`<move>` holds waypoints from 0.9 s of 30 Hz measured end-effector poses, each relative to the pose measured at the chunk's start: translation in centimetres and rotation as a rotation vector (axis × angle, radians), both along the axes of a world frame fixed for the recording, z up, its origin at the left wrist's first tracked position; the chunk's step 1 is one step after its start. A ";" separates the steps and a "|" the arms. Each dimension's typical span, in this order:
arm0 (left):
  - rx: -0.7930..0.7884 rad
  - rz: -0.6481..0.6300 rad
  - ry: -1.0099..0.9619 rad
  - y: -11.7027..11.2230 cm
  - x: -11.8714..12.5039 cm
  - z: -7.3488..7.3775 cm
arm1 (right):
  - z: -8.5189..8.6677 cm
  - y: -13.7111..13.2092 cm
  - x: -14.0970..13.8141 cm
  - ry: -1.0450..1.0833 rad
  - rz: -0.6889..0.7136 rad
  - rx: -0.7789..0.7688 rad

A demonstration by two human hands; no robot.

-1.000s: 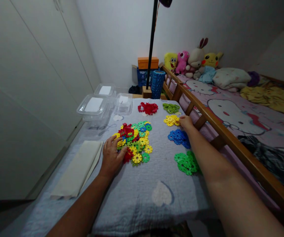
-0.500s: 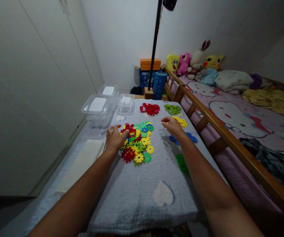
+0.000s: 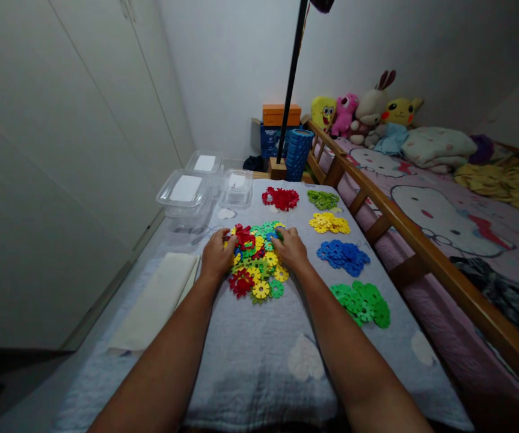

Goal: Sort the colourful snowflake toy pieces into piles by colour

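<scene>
A mixed pile of plastic snowflake discs [image 3: 256, 260] in red, yellow, green and blue lies on a grey quilted cloth [image 3: 259, 355]. My left hand [image 3: 217, 254] rests on the pile's left edge, fingers curled over the pieces. On the right edge sits my right hand [image 3: 288, 247], fingers bent down onto the discs. Sorted heaps lie to the right: red [image 3: 280, 198], light green [image 3: 323, 199], yellow [image 3: 329, 223], blue [image 3: 343, 254] and green [image 3: 364, 300].
Clear plastic containers [image 3: 186, 193] stand at the back left, a folded cream cloth [image 3: 157, 299] lies at the left. A wooden bed rail [image 3: 403, 231] runs along the right, with plush toys [image 3: 362, 111] on the bed. A black pole [image 3: 291, 84] rises behind.
My right hand left the yellow heap at the right and came across to the mixed pile. My left hand shifted up along the pile's left edge. The view swung slightly to the left.
</scene>
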State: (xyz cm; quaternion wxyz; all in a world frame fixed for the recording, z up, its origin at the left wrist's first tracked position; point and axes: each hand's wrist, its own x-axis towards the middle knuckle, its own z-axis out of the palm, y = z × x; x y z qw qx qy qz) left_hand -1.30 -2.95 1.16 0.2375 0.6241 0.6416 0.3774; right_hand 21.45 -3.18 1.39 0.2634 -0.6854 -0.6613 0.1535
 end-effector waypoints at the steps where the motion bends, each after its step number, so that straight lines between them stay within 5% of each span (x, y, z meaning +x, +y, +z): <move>1: 0.003 -0.014 -0.018 -0.1 0.1 0.1 | 0.1 0.0 -0.1 -0.019 -0.006 -0.012; 8: 0.017 -0.079 -0.114 -0.1 0.0 -0.2 | 0.1 -0.2 -0.2 -0.001 -0.027 -0.015; 19: 0.001 -0.078 -0.056 0.1 -0.3 -0.5 | -0.4 0.2 0.9 0.556 -0.129 0.090; 23: -0.010 -0.074 -0.059 0.0 -0.3 -0.4 | 1.8 0.1 3.8 0.627 -0.131 0.099; 27: -0.012 -0.070 -0.058 -0.2 -0.1 0.0 | 4.3 -1.5 9.8 0.437 -0.217 0.211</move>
